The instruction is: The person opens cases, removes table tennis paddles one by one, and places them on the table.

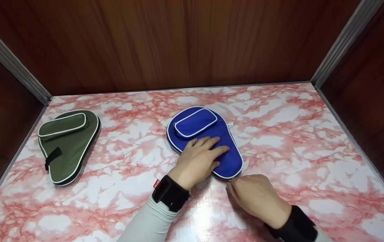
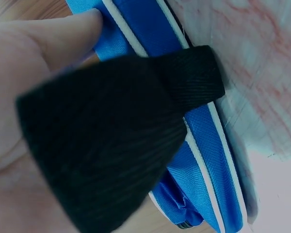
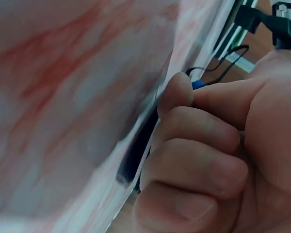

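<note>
A blue paddle case (image 1: 223, 158) with white piping and a small front pocket lies flat on the table. My left hand (image 1: 198, 161) rests on its front with fingers spread, pressing below the pocket. In the left wrist view a black strap (image 2: 111, 141) loops out from the side of the blue case, close to the thumb. My right hand (image 1: 257, 195) is at the narrow end, fingers curled. Thumb and forefinger pinch at the case's zipped edge, apparently on the zipper pull, which the fingers hide. A bit of blue fabric (image 3: 199, 84) shows behind the thumb in the right wrist view.
A green paddle case (image 1: 69, 148) with white piping and a black strap (image 1: 53, 156) lies to the left. The table (image 1: 128, 161) has a red and white marbled top. Brown wood-grain panels (image 1: 185, 43) wall it in at the back and both sides.
</note>
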A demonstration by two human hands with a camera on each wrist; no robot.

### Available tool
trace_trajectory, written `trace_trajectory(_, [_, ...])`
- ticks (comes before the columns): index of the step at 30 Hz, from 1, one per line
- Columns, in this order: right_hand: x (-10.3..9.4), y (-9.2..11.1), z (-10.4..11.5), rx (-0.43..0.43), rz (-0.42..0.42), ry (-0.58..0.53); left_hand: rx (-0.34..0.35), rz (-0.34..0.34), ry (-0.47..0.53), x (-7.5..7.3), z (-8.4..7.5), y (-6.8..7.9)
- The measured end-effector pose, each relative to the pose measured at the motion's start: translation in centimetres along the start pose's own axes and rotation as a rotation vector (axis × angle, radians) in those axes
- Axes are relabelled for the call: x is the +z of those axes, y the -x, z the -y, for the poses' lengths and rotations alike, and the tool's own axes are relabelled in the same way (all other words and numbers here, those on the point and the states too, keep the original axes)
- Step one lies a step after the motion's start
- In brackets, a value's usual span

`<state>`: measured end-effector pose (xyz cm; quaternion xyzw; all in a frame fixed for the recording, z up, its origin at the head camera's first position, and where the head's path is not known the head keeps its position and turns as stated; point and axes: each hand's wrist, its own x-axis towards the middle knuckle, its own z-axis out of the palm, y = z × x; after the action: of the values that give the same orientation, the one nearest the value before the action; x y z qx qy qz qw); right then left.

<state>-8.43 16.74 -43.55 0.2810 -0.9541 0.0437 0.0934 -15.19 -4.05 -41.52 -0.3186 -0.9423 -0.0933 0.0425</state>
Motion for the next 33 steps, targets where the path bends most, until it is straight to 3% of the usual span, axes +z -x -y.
trace_trajectory(12, [1.3, -0.8, 2.3, -0.014, -0.106, 0.014, 0.011, -0.001, 0.028, -0.2, 0.0, 0.0])
trace_trajectory(24, [2.2, -2.4, 3.8, -0.115, -0.168, 0.165, 0.031, -0.019, 0.058, -0.2, 0.1, 0.1])
trace_trajectory(28, [2.2, -2.4, 3.7, -0.116, -0.165, 0.135, 0.025, -0.015, 0.094, -0.3, 0.1, 0.2])
trace_trajectory(33, [1.7, -1.8, 2.8, -0.057, -0.125, 0.005, 0.014, -0.001, 0.144, -0.3, 0.2, 0.2])
